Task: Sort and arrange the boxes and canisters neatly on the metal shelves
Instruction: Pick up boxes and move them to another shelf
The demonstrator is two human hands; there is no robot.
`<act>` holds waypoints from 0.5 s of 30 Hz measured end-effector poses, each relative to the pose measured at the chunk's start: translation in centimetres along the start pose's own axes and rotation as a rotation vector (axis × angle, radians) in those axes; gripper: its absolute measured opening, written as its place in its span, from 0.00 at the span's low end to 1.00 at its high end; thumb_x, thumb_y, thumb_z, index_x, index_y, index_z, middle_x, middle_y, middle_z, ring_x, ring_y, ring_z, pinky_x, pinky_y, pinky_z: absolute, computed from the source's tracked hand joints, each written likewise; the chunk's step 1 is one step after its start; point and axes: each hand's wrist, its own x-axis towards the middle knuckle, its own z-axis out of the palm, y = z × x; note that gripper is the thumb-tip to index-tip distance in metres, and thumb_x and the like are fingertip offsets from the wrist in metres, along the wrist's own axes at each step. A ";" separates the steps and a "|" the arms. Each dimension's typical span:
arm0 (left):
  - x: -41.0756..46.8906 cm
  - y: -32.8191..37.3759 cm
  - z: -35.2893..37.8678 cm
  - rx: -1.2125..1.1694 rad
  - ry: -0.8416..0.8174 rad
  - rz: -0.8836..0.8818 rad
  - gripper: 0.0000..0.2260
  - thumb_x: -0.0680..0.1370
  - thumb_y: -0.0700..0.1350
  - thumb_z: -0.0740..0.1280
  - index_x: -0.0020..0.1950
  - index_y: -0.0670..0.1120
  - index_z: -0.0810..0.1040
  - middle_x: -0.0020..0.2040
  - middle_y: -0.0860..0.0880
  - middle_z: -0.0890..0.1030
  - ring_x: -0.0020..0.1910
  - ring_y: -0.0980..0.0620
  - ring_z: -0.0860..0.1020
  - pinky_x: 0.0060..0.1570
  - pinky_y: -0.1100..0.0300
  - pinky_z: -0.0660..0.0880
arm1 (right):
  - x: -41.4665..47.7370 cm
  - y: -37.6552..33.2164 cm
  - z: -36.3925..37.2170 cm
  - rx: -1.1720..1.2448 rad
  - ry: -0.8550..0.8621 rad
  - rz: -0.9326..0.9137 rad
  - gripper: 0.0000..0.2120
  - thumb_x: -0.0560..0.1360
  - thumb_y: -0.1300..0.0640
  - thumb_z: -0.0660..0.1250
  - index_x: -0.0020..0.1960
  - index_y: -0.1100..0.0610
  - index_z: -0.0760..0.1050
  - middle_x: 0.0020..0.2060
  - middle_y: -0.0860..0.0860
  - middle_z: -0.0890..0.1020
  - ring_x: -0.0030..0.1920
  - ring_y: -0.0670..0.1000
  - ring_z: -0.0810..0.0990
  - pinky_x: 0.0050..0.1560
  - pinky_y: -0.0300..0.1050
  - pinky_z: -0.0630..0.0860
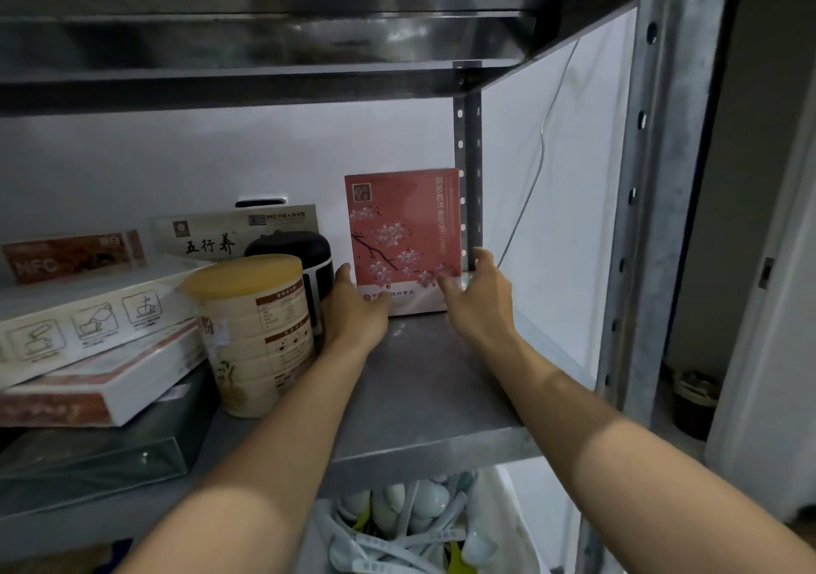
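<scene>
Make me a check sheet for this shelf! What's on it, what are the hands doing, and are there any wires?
Surface: metal shelf, front right part bare.
Job's things: pink box upright at back right; cream canister upright, black canister behind it; box stack on the left, tilted.
Clutter: bag of white plastic bits below the shelf.
Hands: left hand and right hand hold the pink box's lower corners.
Cables: thin white cable hangs at the right.
Surroundings: white wall behind; post beside the pink box.
</scene>
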 end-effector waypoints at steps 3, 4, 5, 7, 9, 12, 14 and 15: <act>-3.2 1.8 -0.9 0.014 0.018 0.048 0.25 0.79 0.44 0.67 0.74 0.46 0.65 0.68 0.48 0.73 0.65 0.49 0.72 0.54 0.64 0.64 | -2.6 -1.3 -1.9 0.041 -0.038 -0.096 0.24 0.78 0.50 0.68 0.70 0.56 0.68 0.62 0.52 0.78 0.61 0.51 0.75 0.57 0.39 0.69; -4.4 2.3 -1.3 0.016 0.035 0.065 0.24 0.79 0.44 0.67 0.74 0.47 0.66 0.68 0.48 0.73 0.65 0.49 0.72 0.54 0.64 0.65 | -3.7 -1.6 -2.6 0.057 -0.058 -0.121 0.25 0.78 0.49 0.68 0.71 0.56 0.68 0.64 0.51 0.77 0.64 0.51 0.74 0.61 0.41 0.69; -5.7 2.6 -1.7 0.011 0.053 0.082 0.24 0.78 0.45 0.67 0.74 0.47 0.66 0.68 0.49 0.73 0.65 0.50 0.72 0.55 0.63 0.66 | -4.8 -1.8 -3.3 0.075 -0.080 -0.140 0.26 0.78 0.48 0.67 0.72 0.56 0.67 0.67 0.51 0.76 0.67 0.51 0.72 0.66 0.44 0.69; -8.3 3.0 -2.4 -0.043 0.092 0.113 0.25 0.78 0.47 0.68 0.73 0.48 0.67 0.68 0.51 0.73 0.65 0.50 0.73 0.61 0.58 0.70 | -7.2 -2.2 -4.8 0.117 -0.124 -0.166 0.27 0.78 0.47 0.67 0.74 0.55 0.66 0.69 0.51 0.74 0.70 0.51 0.71 0.70 0.52 0.68; -11.3 3.0 -3.3 -0.068 0.150 0.117 0.24 0.78 0.49 0.69 0.73 0.50 0.67 0.69 0.51 0.73 0.66 0.52 0.73 0.64 0.54 0.71 | -9.6 -2.7 -6.3 0.189 -0.164 -0.160 0.27 0.78 0.48 0.68 0.73 0.54 0.67 0.69 0.50 0.74 0.70 0.49 0.71 0.70 0.51 0.69; -16.2 3.0 -5.2 -0.081 0.249 0.103 0.22 0.78 0.50 0.69 0.70 0.52 0.70 0.64 0.54 0.76 0.61 0.56 0.75 0.59 0.60 0.72 | -13.2 -3.2 -8.6 0.325 -0.227 -0.131 0.26 0.77 0.49 0.69 0.73 0.52 0.69 0.68 0.48 0.75 0.67 0.46 0.73 0.68 0.43 0.71; -20.0 2.4 -6.9 -0.086 0.329 0.082 0.19 0.77 0.50 0.70 0.68 0.53 0.73 0.60 0.57 0.78 0.58 0.60 0.76 0.57 0.62 0.73 | -16.0 -3.2 -9.8 0.373 -0.283 -0.153 0.25 0.77 0.48 0.69 0.72 0.52 0.70 0.67 0.46 0.76 0.66 0.43 0.74 0.67 0.41 0.71; -22.2 1.9 -7.8 -0.098 0.365 0.058 0.17 0.77 0.50 0.69 0.66 0.53 0.74 0.59 0.57 0.78 0.57 0.61 0.76 0.57 0.62 0.73 | -17.5 -2.9 -10.2 0.388 -0.314 -0.169 0.25 0.77 0.47 0.69 0.72 0.52 0.70 0.66 0.45 0.76 0.66 0.42 0.74 0.67 0.41 0.71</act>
